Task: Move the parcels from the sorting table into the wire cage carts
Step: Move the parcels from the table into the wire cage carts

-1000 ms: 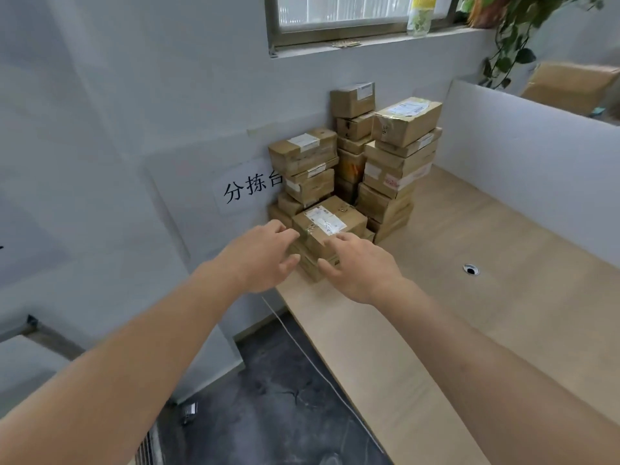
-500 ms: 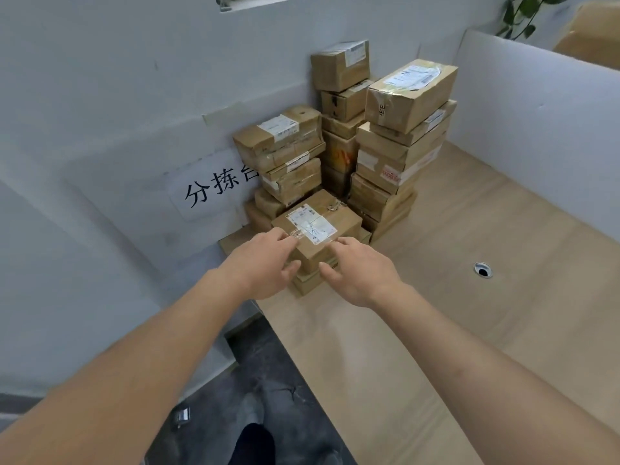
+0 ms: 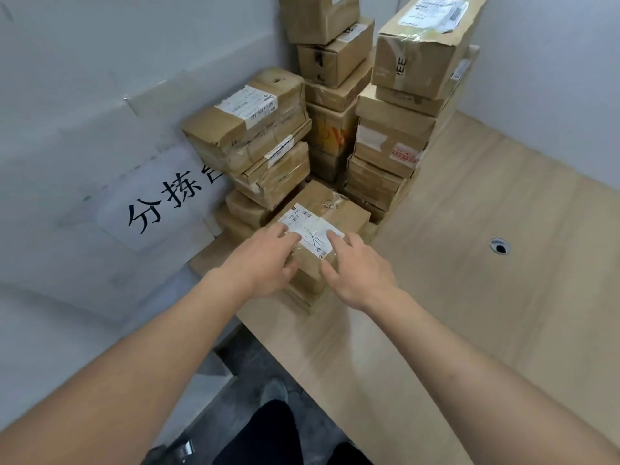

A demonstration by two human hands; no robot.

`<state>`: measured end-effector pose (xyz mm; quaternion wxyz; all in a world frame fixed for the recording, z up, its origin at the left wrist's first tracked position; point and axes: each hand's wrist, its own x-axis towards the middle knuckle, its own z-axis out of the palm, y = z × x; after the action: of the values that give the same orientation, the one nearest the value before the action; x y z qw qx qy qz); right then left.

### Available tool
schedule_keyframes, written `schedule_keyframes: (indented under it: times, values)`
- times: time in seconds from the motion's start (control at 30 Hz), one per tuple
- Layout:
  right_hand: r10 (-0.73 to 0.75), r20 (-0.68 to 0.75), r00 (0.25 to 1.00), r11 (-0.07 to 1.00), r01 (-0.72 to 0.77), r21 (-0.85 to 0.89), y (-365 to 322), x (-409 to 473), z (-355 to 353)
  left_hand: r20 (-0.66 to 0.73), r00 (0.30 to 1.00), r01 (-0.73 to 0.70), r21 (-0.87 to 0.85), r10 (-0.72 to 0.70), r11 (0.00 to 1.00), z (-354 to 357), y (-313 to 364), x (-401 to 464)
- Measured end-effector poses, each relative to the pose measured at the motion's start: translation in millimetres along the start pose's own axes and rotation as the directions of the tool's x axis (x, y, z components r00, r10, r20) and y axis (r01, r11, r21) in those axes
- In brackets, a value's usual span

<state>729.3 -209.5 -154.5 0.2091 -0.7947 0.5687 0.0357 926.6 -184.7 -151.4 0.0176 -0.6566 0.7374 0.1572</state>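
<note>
A small brown parcel [image 3: 335, 209] with a white label lies on top of a low pile at the near corner of the wooden sorting table [image 3: 469, 297]. My left hand [image 3: 265, 260] holds its left near corner, fingers on the top and thumb on the near side. My right hand [image 3: 359, 270] holds the right near corner the same way. Behind it stand taller stacks of cardboard parcels: a left stack [image 3: 248, 125], a back stack [image 3: 332, 62] and a right stack [image 3: 419, 45]. No wire cage cart is in view.
A paper sign [image 3: 161, 203] with black characters is taped to the grey wall on the left. A white partition [image 3: 553, 78] bounds the table at the right. A cable hole [image 3: 500, 246] sits in the tabletop. Dark floor and my legs [image 3: 268, 431] lie below the table edge.
Both hands have moved forward onto the labelled parcel and taken hold of its near corners. The camera has come closer and tilted down.
</note>
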Motion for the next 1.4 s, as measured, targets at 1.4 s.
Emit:
schedule_keyframes:
  times: [1.4]
  values:
    - [0.04,-0.184,0.982,0.893,0.047,0.448,5,-82,24,-0.132,0.961,0.148,-0.492,-0.241,0.858,26,39,-100]
